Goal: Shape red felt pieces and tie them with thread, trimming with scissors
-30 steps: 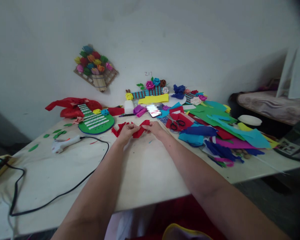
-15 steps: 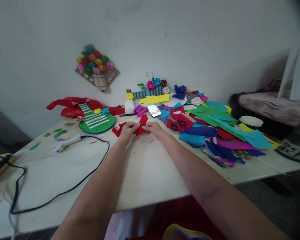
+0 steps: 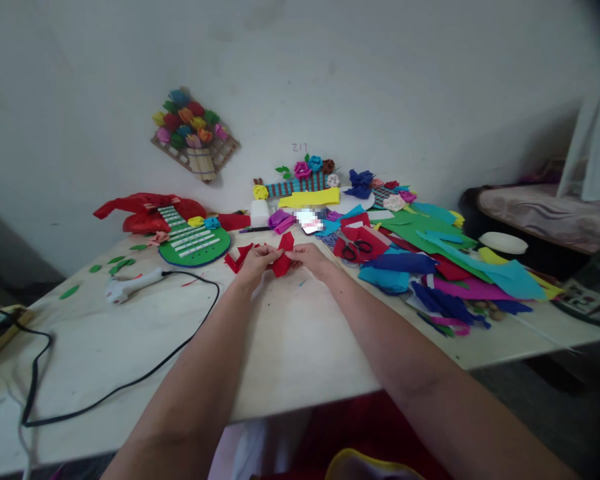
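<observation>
Between my two hands is a small piece of red crepe paper (image 3: 283, 264), pinched from both sides above the table (image 3: 305, 347). My left hand (image 3: 259, 261) closes its fingertips on the paper's left side. From the right, my right hand (image 3: 306, 259) grips the other side with thumb and fingers. More red paper pieces (image 3: 236, 260) lie just left of my left hand, partly covered by it. Scissors (image 3: 356, 249) with dark handles rest on red paper to the right of my hands.
At left lie a glue gun (image 3: 133, 285) with a black cord (image 3: 145, 381) and a green guitar-shaped craft (image 3: 200, 244). Coloured paper sheets (image 3: 445, 240) pile up at right. A phone (image 3: 309, 221) and a yellow strip (image 3: 310, 198) lie behind my hands.
The red paper between my fingers has turned slightly and its lower part now shows more. My hands stay in nearly the same place.
</observation>
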The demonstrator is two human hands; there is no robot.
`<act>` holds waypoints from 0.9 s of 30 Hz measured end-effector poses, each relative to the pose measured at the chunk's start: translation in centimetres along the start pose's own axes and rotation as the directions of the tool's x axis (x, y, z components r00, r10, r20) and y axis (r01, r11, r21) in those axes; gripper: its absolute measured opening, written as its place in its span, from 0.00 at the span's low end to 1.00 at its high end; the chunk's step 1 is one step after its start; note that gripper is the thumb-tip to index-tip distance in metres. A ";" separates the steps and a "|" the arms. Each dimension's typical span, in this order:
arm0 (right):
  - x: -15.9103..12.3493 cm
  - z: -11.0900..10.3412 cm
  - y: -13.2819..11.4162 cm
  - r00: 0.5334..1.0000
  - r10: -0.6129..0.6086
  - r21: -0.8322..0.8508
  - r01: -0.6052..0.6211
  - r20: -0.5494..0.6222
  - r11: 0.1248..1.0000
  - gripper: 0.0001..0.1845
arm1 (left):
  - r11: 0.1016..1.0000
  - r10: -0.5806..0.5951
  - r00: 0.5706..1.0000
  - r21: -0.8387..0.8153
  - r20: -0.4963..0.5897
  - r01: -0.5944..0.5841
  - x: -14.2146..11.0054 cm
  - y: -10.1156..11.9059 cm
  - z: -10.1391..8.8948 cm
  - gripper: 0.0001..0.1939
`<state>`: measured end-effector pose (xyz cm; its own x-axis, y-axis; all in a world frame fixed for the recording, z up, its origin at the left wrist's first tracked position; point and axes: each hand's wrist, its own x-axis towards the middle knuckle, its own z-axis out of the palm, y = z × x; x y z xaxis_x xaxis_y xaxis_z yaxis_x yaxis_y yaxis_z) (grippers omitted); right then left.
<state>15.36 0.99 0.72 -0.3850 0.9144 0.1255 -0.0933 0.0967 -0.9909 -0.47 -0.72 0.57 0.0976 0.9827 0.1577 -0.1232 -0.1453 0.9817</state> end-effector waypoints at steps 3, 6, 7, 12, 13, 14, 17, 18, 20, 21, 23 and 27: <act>0.1 -0.1 0.1 1.000 -0.016 0.002 0.016 0.004 1.000 0.14 | 1.000 -0.012 1.000 0.006 0.023 0.012 0.0 0.1 -0.2 0.14; 0.3 -0.2 0.4 0.999 -0.036 -0.002 0.036 -0.006 0.999 0.16 | 1.000 -0.005 0.999 0.019 0.043 0.004 0.1 0.1 -0.2 0.14; 0.3 -0.2 0.4 0.999 -0.045 -0.006 0.045 -0.017 0.999 0.17 | 1.000 -0.004 0.999 0.027 0.046 0.003 0.1 0.1 -0.2 0.14; 0.5 -0.2 0.5 0.995 -0.074 -0.014 0.074 -0.071 0.997 0.18 | 0.997 -0.040 0.998 0.070 0.053 0.036 -0.1 0.4 0.1 0.15; 0.5 -0.2 0.5 0.995 -0.076 -0.017 0.075 -0.067 0.997 0.18 | 0.996 -0.051 0.997 0.079 0.059 0.046 -0.2 0.4 0.1 0.15; 0.5 -0.2 0.5 0.995 -0.078 -0.022 0.077 -0.061 0.997 0.18 | 0.995 -0.061 0.996 0.088 0.065 0.055 -0.3 0.5 0.1 0.15; 0.4 -0.1 0.4 0.995 -0.091 -0.041 0.089 -0.050 0.995 0.18 | 0.992 -0.081 0.994 0.101 0.077 0.074 -0.4 0.5 0.1 0.16; 0.3 -0.1 0.4 0.994 -0.097 -0.048 0.094 -0.056 0.994 0.18 | 0.991 -0.087 0.993 0.105 0.080 0.079 -0.4 0.5 0.1 0.16; 0.3 0.0 0.3 0.991 -0.109 -0.060 0.104 -0.074 0.993 0.18 | 0.989 -0.101 0.991 0.116 0.084 0.091 -0.4 0.5 0.1 0.16; 0.2 0.0 0.2 0.991 -0.110 -0.065 0.105 -0.082 0.992 0.18 | 0.987 -0.108 0.990 0.125 0.089 0.097 -0.4 0.5 0.1 0.16; 0.2 0.0 0.1 0.990 -0.106 -0.072 0.100 -0.092 0.992 0.18 | 0.985 -0.118 0.987 0.137 0.104 0.103 -0.4 0.5 0.1 0.16; 0.1 0.1 -0.1 0.992 -0.100 -0.075 0.094 -0.082 0.993 0.18 | 0.985 -0.116 0.985 0.143 0.126 0.097 -0.4 0.4 0.1 0.14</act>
<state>15.22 0.98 0.81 -0.2974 0.9291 0.2198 -0.0598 0.2116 -0.9755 -0.51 -1.20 0.95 0.2353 0.9703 0.0552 0.0299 -0.0640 0.9975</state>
